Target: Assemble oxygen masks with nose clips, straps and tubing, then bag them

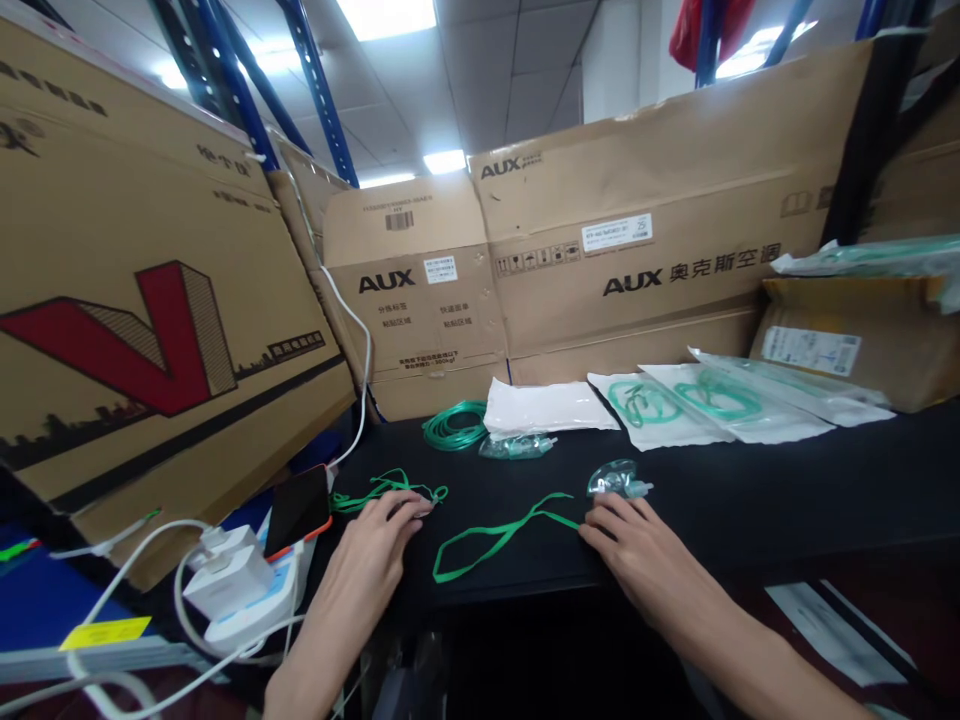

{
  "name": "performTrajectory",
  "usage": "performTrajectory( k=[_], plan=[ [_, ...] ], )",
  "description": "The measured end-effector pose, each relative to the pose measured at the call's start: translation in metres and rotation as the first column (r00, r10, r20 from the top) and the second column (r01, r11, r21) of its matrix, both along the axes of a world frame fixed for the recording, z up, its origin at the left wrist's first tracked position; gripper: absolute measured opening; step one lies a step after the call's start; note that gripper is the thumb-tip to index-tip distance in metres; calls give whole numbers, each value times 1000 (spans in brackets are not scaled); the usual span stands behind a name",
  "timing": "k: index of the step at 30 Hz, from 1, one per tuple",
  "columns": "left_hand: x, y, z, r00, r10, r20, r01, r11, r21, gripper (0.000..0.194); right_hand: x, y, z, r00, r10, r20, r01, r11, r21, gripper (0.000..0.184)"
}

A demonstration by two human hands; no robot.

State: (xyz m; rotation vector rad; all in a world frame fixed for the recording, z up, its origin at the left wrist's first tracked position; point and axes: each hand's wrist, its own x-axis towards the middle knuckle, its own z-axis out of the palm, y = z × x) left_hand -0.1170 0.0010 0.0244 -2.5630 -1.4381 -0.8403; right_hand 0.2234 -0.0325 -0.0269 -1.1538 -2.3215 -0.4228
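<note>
My left hand (pixel 382 540) rests low over the black table with its fingertips pinched together beside a pile of green elastic straps (pixel 382 490). What is between those fingertips is too small to make out. My right hand (pixel 630 535) has its fingers closed at one end of a single green strap (pixel 487 545), which lies in a loose loop between my hands. Just beyond the right fingertips is a clear oxygen mask (pixel 615 476) with a pale connector, its near edge partly hidden. A second clear mask (pixel 514 447) lies farther back.
Behind stand coiled green tubing (pixel 454 427), white pouches (pixel 551 407) and packs with green tubing (pixel 645 402). Cartons (pixel 630 230) wall the back. A phone (pixel 298 510) and white chargers on a power strip (pixel 255 610) sit at left. A small box (pixel 862 330) is at right.
</note>
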Motion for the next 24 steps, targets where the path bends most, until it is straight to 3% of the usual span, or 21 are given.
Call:
performTrajectory(
  k=[2,6,7,10,14,17,21,24],
  plan=[
    [26,-7,0,1000,-14,26,14,1000,-1,28,7,-2,4,999,3,-49,-4,1000,-13,27],
    [97,-26,2,977,-210,22,211,972,-105,23,25,1,18,988,-37,-152,33,999,-32,28],
    [113,-28,2,960,-277,47,280,944,-173,25,30,4,20,984,-44,-174,38,998,-40,28],
    [141,-22,-2,942,-326,80,335,916,-220,25,38,15,17,970,-55,-236,36,996,-88,29],
    [147,-6,-9,934,-326,143,353,898,-261,15,41,35,4,928,-95,-359,29,982,-186,31],
    [143,-1,-13,927,-311,211,364,884,-292,15,43,45,5,868,-143,-476,8,962,-274,36],
    [139,1,-14,908,-254,333,367,865,-343,14,39,41,19,726,-224,-650,-63,920,-388,39],
    [136,5,-15,870,-212,445,403,827,-393,14,28,26,25,610,-266,-746,-211,853,-477,46]
  ],
)
